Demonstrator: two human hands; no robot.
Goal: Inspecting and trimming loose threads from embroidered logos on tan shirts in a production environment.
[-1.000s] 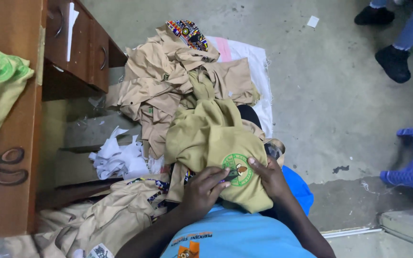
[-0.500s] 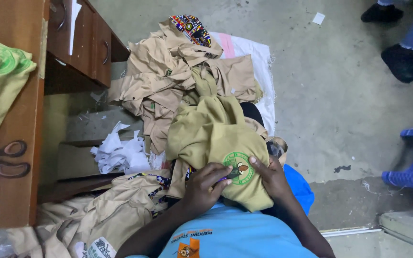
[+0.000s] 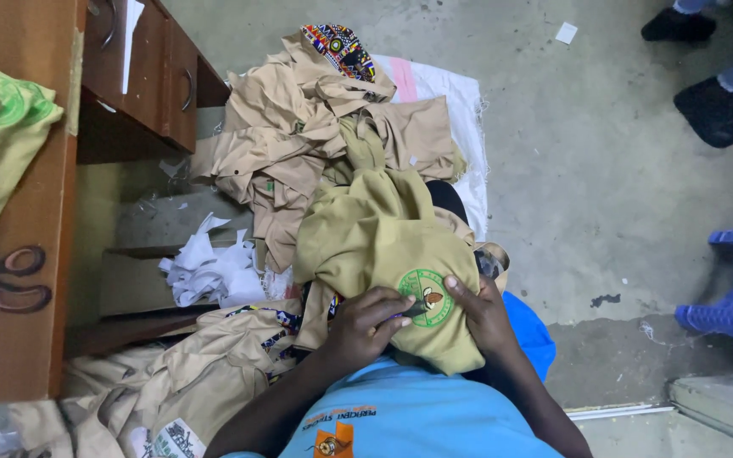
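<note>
Both hands, left hand (image 3: 366, 326) and right hand (image 3: 484, 315), still press the olive garment (image 3: 383, 246) at its green badge (image 3: 425, 298); nothing has shifted, each grip clenched on cloth.

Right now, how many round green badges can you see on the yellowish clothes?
2. One round green badge is on the olive-yellow garment in the lap, between the left hand and right hand. Another faint badge is on the garment on the desk. Others may be hidden.
</note>
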